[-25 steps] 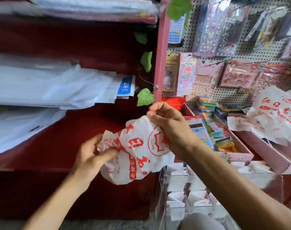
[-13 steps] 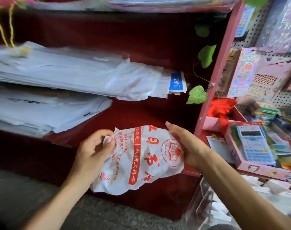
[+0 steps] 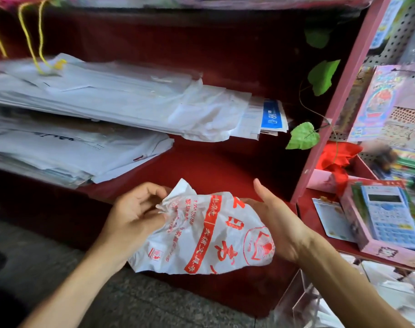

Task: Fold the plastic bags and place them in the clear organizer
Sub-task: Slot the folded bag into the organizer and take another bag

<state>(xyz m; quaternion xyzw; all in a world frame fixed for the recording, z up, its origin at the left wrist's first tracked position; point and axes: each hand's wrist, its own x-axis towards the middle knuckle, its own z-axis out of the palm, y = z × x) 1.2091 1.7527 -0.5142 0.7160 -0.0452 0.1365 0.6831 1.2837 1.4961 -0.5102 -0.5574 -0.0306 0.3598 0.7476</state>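
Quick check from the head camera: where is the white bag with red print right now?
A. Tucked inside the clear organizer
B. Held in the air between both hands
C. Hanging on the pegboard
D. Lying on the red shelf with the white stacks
B: the left hand pinches the bunched end of the plastic bag while the open right hand supports its other side, in front of the red shelf.

White paper stacks [image 3: 112, 105] fill red shelves [image 3: 225, 166]; calculator [image 3: 388, 216] right.
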